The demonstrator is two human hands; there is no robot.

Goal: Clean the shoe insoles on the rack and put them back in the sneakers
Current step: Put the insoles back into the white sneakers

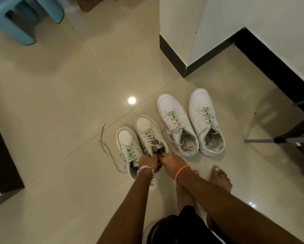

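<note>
Two pairs of white sneakers stand on the tiled floor. The larger pair (191,120) is on the right, with pale pinkish insoles (188,142) visible inside both shoes. The smaller pair is on the left: one sneaker (128,143) with a loose lace trailing left, and a second sneaker (150,132) beside it. My left hand (146,162) and my right hand (171,162) meet at the heel opening of this second sneaker, fingers curled on a dark insole (159,151) that sits partly inside the shoe. Most of that insole is hidden by my hands.
A blue plastic stool (29,16) stands at the far left. A white wall corner with a black skirting (179,57) juts in behind the shoes. A metal rod (271,140) of a frame reaches in from the right. My bare feet (220,180) rest near the shoes.
</note>
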